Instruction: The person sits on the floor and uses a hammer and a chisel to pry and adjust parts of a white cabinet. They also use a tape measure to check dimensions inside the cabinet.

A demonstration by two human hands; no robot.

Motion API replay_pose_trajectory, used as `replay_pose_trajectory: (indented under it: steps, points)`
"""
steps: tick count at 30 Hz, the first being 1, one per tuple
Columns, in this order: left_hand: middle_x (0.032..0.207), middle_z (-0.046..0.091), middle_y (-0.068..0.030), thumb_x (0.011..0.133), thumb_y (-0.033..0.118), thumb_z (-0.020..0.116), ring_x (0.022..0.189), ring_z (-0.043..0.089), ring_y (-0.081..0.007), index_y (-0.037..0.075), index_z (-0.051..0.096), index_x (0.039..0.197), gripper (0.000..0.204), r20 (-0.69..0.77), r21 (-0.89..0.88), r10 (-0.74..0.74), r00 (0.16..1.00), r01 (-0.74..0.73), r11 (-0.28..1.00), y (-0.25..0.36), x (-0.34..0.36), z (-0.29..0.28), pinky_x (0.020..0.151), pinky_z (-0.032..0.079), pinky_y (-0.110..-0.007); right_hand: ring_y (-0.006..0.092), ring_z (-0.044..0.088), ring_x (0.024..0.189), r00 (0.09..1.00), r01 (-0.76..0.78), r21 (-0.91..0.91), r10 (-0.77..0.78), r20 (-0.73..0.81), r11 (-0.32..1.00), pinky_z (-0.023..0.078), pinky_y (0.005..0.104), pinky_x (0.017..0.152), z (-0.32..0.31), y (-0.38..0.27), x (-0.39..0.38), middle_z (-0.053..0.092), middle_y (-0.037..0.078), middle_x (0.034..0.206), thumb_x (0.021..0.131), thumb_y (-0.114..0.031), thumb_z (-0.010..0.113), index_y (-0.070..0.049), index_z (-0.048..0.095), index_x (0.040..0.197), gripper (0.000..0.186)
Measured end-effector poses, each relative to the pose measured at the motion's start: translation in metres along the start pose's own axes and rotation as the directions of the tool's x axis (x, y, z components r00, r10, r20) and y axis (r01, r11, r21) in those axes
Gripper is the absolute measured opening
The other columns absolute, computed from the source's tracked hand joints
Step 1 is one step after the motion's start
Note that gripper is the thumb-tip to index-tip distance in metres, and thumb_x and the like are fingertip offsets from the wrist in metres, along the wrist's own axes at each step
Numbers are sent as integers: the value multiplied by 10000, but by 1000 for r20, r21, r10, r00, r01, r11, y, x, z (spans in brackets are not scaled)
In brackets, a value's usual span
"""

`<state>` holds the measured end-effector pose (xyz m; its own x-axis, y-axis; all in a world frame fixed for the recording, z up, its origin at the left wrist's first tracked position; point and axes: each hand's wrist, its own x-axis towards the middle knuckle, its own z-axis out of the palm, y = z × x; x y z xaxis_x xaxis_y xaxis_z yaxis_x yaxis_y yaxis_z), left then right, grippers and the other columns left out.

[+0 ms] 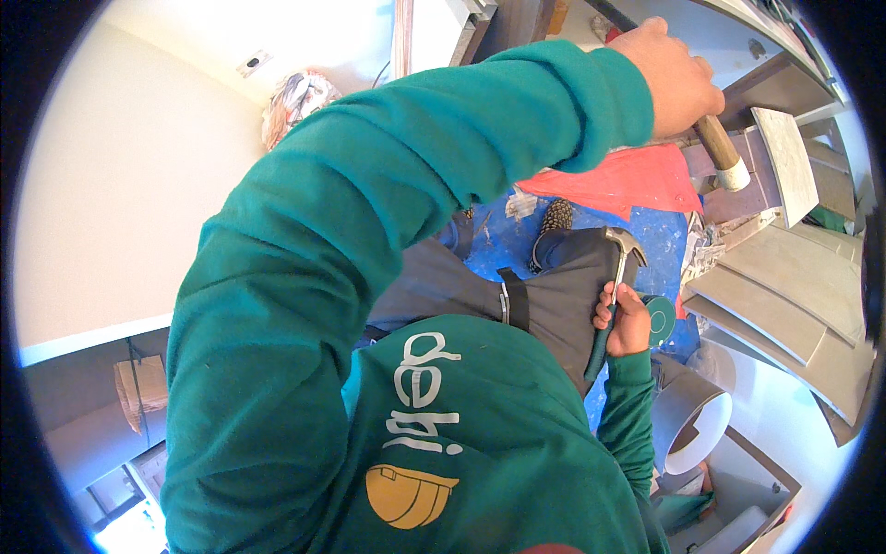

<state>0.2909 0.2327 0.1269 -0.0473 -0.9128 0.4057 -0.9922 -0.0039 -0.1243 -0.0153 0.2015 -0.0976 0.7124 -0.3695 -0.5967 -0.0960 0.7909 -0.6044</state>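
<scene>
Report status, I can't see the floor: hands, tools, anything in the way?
Left hand raised, gripping a wooden handle. Right hand holds the hammer low. Tiles stacked beside.

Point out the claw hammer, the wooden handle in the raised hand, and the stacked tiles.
Claw hammer (625, 246): head view, on its metal head.
Wooden handle (718, 146): head view, on the shaft below the fist.
Stacked tiles (784, 295): head view, on a tile face.

Renovation site (stacked tiles (784, 295), tarp (664, 240))
</scene>
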Motion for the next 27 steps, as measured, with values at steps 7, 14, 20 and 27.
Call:
replay_pose_trajectory:
  steps: [7, 14, 20, 27]
  points:
    - [984, 693, -53, 872, 212, 593, 923, 695, -267, 268, 695, 1070, 230, -54, 6, 25, 998, -24, 1000, 3, 0, 3, 851, 437, -464, 126, 457, 600, 1000, 3, -16, -3, -1, 1000, 386, 263, 516, 2, -1, -1, 508, 25, 784, 1013, -252, 480, -53, 558, 1007, 214]
    - [1008, 693, -46, 876, 203, 594, 940, 693, -251, 276, 691, 1079, 237, -41, 1, 4, 999, -4, 1000, 3, 3, 1, 849, 434, -458, 125, 458, 602, 1000, -3, -9, 3, 0, 1000, 388, 263, 518, 5, -2, -2, 513, 27, 792, 1009, -255, 490, -54, 557, 1007, 211]
    - [1025, 694, -48, 880, 202, 592, 958, 688, -255, 273, 690, 1091, 244, -31, -19, 0, 1000, -1, 1000, 4, 4, 0, 861, 429, -453, 125, 459, 598, 1000, 0, -10, 0, -13, 1000, 390, 265, 516, 6, -2, -3, 515, 27, 793, 1008, -253, 494, -51, 559, 1002, 212]
    - [1046, 695, -53, 878, 191, 594, 974, 686, -259, 276, 682, 1117, 269, -9, -14, -7, 1000, 6, 1000, 4, 5, -2, 876, 426, -450, 134, 458, 596, 1000, 5, -15, -5, -19, 1000, 388, 272, 519, 7, -2, -4, 518, 27, 783, 1010, -256, 482, -48, 564, 996, 224]
